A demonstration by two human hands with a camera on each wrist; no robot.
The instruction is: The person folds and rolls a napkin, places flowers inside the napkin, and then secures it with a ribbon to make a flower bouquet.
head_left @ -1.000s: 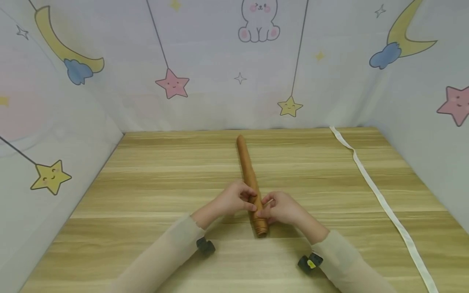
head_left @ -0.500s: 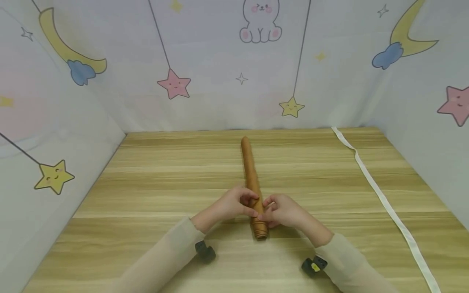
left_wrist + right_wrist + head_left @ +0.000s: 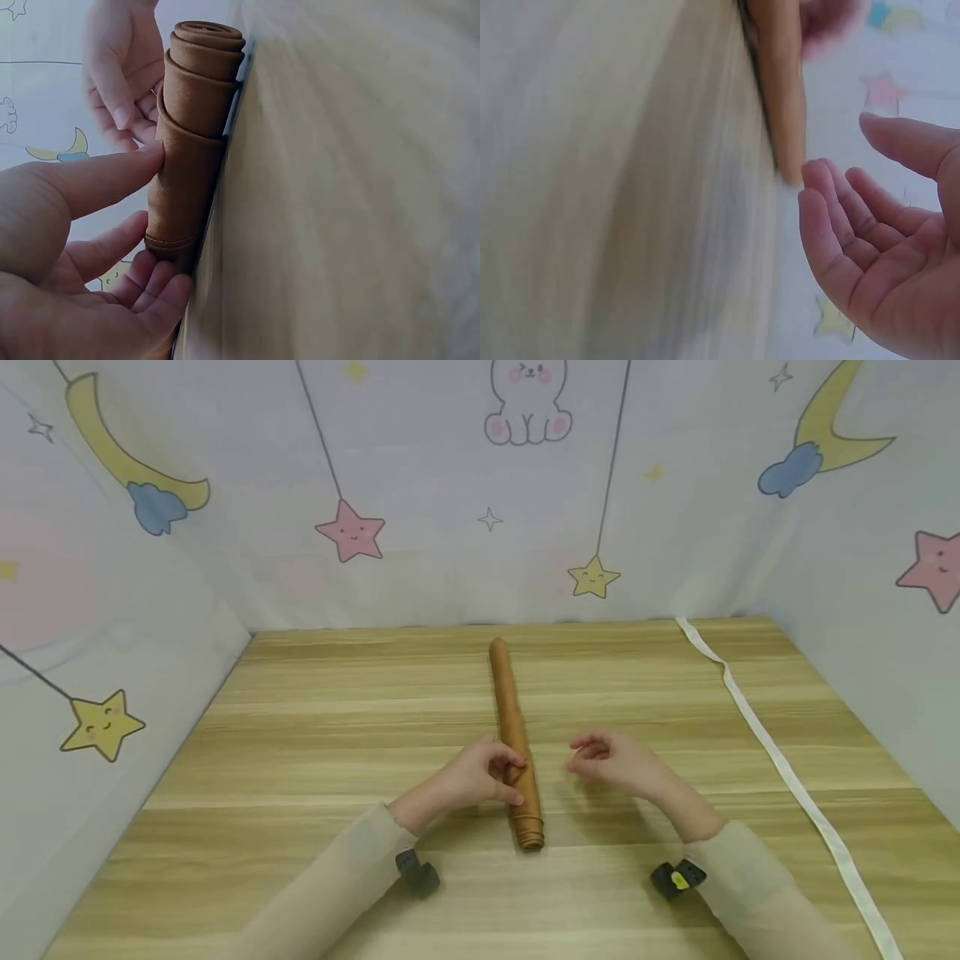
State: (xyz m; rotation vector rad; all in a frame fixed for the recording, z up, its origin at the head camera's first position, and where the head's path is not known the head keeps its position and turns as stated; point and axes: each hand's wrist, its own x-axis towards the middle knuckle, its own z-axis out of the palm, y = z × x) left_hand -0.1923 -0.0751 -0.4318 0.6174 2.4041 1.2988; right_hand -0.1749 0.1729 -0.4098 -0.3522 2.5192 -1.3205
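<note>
A brown, leather-like sheet rolled into a long tube [image 3: 510,710] lies lengthwise on the table. Its layered near end and a stitched seam show in the left wrist view, where the tube [image 3: 191,112] fills the middle. My left hand [image 3: 480,772] holds the tube near that end, thumb and fingers against its left side. To the right, apart from the tube, is my right hand [image 3: 618,766]. In the right wrist view this hand [image 3: 892,255] has loosely bent fingers, thumb spread away, and nothing in it.
A long white ribbon-like strip [image 3: 780,760] runs down the right side of the wooden table [image 3: 337,710]. Cloth walls [image 3: 435,585] printed with stars and moons stand at the back and both sides.
My right hand has let go of the tube and moved off to the right. The left hand stays on the tube, which lies in about the same place.
</note>
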